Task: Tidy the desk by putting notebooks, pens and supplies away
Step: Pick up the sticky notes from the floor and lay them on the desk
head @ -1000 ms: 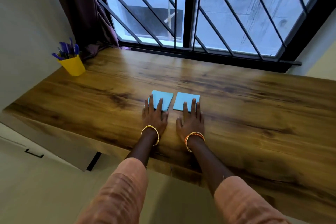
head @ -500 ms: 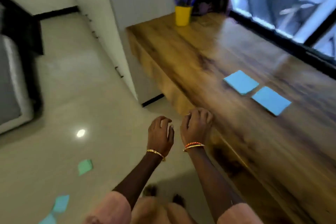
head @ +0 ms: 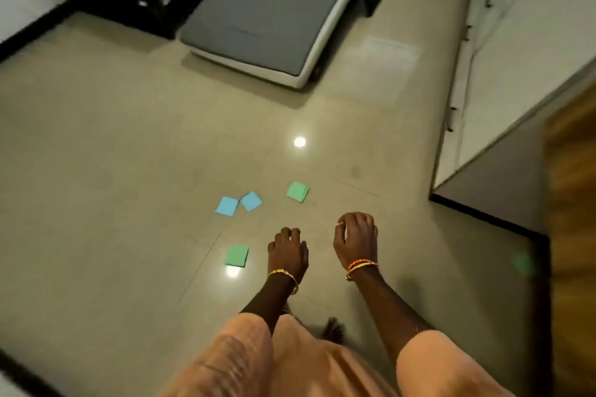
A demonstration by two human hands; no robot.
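Two hands hang empty over the floor: the left hand (head: 288, 251) with fingers loosely curled and holding nothing, the right hand (head: 355, 240) likewise relaxed, fingers bent around air. Just beside the left hand lies a green note pad (head: 237, 255) on the tiled floor (head: 113, 171); farther out sit two blue note pads (head: 238, 204), touching at a corner, and another green note pad (head: 297, 192) apart from them. The desk (head: 571, 203) edge shows blurred at far right. Judging from this, flat paper on glossy tile may resist pinching, so sheets could slide or crease, and one pad might be overlooked.
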